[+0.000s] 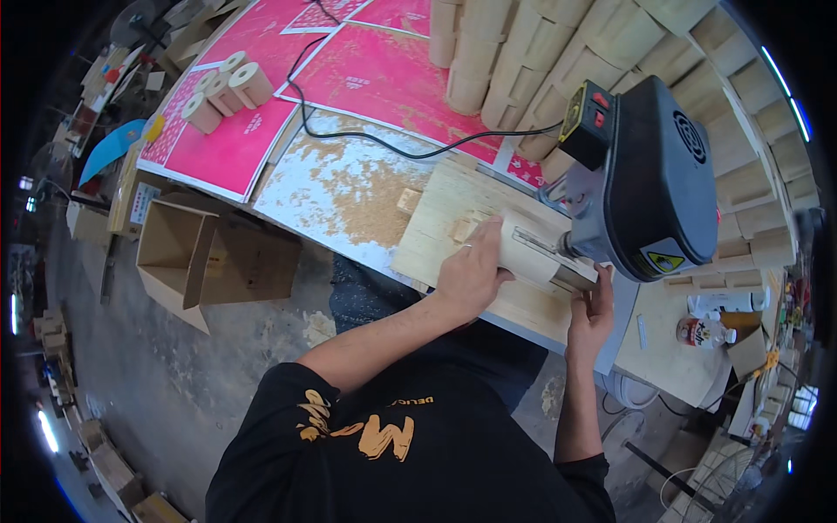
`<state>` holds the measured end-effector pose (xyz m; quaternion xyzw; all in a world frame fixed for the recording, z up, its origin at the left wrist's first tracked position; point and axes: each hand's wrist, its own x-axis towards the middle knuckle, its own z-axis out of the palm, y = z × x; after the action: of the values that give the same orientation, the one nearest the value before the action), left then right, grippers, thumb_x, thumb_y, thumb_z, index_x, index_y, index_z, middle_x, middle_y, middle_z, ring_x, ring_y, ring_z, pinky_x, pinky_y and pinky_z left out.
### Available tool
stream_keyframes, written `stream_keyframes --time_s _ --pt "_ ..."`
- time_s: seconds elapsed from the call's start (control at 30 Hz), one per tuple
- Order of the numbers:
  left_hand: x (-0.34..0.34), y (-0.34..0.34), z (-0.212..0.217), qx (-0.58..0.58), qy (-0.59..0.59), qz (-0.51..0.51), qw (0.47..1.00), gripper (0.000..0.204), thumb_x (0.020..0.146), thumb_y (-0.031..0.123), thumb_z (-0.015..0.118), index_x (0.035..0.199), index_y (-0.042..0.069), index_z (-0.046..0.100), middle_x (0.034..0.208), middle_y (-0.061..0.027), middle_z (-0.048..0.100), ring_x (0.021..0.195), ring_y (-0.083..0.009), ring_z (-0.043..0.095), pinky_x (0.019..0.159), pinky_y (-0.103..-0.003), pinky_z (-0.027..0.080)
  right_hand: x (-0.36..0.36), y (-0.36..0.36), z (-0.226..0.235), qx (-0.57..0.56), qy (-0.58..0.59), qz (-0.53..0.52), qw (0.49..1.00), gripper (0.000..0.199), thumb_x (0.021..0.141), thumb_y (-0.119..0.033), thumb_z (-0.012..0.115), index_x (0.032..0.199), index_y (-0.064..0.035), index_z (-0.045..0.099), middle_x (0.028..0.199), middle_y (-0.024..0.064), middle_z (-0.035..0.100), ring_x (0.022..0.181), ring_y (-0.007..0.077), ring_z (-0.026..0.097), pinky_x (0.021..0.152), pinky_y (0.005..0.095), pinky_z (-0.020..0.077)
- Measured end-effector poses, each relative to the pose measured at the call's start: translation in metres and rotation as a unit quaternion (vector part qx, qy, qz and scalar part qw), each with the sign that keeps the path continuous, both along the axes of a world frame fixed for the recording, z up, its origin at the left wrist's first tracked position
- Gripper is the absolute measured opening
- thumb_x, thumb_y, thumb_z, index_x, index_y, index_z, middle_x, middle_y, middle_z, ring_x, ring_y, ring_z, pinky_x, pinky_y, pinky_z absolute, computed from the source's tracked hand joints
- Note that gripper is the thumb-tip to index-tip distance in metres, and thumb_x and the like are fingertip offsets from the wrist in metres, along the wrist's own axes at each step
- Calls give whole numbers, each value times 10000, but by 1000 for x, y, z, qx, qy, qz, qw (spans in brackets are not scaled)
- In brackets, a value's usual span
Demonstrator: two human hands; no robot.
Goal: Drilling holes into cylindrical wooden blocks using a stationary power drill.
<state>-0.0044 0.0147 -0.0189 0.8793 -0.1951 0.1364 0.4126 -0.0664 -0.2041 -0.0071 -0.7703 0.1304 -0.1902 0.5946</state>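
Note:
A pale wooden cylinder (516,247) with a slot along its upper side lies on a plywood board (436,218), under the head of a black bench drill press (667,174). My left hand (471,275) is closed round the cylinder's left end, thumb on the near side. At its right end my right hand (593,314) grips the cylinder with thumb and fingers. The drill's chuck (571,244) sits right over the slot; the bit's tip cannot be made out. Small wooden blocks (466,227) are on the board beside my left fingers.
Sawdust (375,205) covers part of the table. Several finished-looking cylinders (227,90) stand on pink sheets (384,78) at the far left. Stacked wooden cylinders (540,52) rise behind the drill. A black cable (392,146) crosses the table. An open cardboard box (209,253) sits left; a bottle (704,331) lies right.

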Motion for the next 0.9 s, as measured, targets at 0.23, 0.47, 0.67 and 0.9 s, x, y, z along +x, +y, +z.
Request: stream_keyframes --time_s 0.23,0.47,0.67,0.9 --pt "-4 -5 -9 31 -35 22 999 995 734 231 851 1497 -56 280 1200 -256 619 971 -409 675 763 -457 559 62 -38 135 47 -123 -13 991 595 1069 -486 400 1432 -28 510 1354 116 596 1275 216 528 1050 378 387" --pt "-2 0 -7 41 -28 29 998 1005 734 253 863 1495 -57 285 1118 -252 653 945 -407 681 739 -459 562 35 -21 151 -5 -235 159 959 474 1069 -409 410 910 13 558 881 102 532 900 237 514 937 401 404" --pt "0 -4 1 40 -44 15 998 1007 740 254 860 1494 -70 276 1133 -261 645 964 -409 675 747 -467 560 9 -15 49 -454 -303 61 835 213 918 -207 634 837 -17 685 1036 133 743 942 331 594 794 374 487" --pt "-5 -8 -2 44 9 27 999 1020 742 260 857 1501 -72 262 1153 -263 632 977 -411 662 749 -470 554 13 -24 106 -342 -336 131 868 225 975 -189 567 916 -1 676 1017 140 717 810 262 568 728 358 456"
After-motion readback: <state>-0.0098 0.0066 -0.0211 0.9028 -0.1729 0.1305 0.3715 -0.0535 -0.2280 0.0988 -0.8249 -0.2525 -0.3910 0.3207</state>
